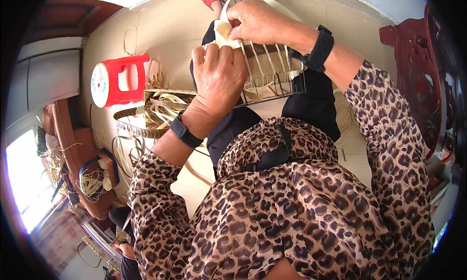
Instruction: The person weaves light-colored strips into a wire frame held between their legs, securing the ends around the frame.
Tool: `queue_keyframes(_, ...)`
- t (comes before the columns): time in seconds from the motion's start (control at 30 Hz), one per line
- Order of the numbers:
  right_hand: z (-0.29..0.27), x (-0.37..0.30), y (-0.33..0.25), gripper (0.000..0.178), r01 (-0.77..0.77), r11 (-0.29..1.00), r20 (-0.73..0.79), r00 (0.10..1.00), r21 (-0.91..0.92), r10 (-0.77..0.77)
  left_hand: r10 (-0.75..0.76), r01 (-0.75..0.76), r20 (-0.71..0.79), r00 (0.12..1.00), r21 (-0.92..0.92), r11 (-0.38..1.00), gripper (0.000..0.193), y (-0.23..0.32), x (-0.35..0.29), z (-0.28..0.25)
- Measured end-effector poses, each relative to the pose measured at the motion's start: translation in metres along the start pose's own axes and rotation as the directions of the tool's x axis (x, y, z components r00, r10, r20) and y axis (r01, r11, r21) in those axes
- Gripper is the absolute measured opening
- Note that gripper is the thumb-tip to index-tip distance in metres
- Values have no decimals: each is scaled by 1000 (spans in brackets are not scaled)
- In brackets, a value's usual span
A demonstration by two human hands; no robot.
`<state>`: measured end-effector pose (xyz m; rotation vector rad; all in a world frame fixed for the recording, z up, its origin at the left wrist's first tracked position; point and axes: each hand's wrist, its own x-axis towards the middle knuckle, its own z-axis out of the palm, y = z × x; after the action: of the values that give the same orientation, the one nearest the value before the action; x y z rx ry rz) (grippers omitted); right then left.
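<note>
Across my lap rests a black wire frame (pixel 272 96), partly woven with pale cords and strips. A pale flat strip (pixel 224 30) lies at its far left end and loops up behind my right hand (pixel 260 22). The thumb and fingers of that hand pinch the strip. My left hand (pixel 220 73) is closed just nearer to me, with its knuckles up and the fingers curled onto the lower part of the same strip. The fingertips of my left hand are hidden. Black bands circle both wrists.
On the left, a red plastic stool (pixel 127 80) lies on its side. Beside it, a basket (pixel 138 129) holds loose pale strips. Farther left, a blue-rimmed tray (pixel 116 170) of cords sits on a brown bench (pixel 73 143). Carved dark wooden furniture (pixel 413 61) stands right. Another person (pixel 127 251) is lower left.
</note>
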<state>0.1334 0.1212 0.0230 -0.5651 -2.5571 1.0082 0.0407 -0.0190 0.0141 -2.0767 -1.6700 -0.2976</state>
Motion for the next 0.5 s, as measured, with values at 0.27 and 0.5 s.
queue_keyframes(0.27,-9,0,-13,22,-59,991,152,985,-124,77,-11,9,-71,997,-26,1000,14,4,-4,4)
queue_keyframes(0.5,1,2,-15,26,-51,974,178,980,-223,92,-93,83,-111,989,-95,992,13,9,-18,7)
